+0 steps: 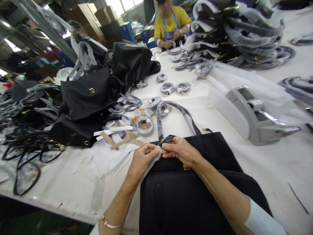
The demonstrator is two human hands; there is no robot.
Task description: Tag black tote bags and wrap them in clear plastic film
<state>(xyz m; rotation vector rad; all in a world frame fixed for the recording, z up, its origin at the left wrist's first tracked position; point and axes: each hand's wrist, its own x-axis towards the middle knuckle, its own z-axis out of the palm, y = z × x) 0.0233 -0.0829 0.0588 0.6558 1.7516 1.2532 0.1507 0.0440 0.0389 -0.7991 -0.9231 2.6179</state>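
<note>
A black handbag (pixel 186 199) lies before me on the white table, its plastic-wrapped handle (pixel 179 109) arching away at the far edge. My left hand (pixel 144 160) pinches a strip of thin white wrapping (pixel 153 163) beside the handle's base. Close against it, my right hand (pixel 182 150) is closed on a short black strap end (pixel 170 138) with a small gold-coloured ring near it. The fingertips of both hands almost meet there. A gold clasp (pixel 186 167) shows partly under my right wrist.
Black handbags (pixel 88 94) are heaped at the left. Coiled wrapped straps (pixel 144 126) and paper strips (pixel 117 143) lie in front of them. A grey tape dispenser (pixel 259 114) stands at the right, near a tall stack of wrapped bags (pixel 234 36). Across the table works a person in yellow (pixel 172 24).
</note>
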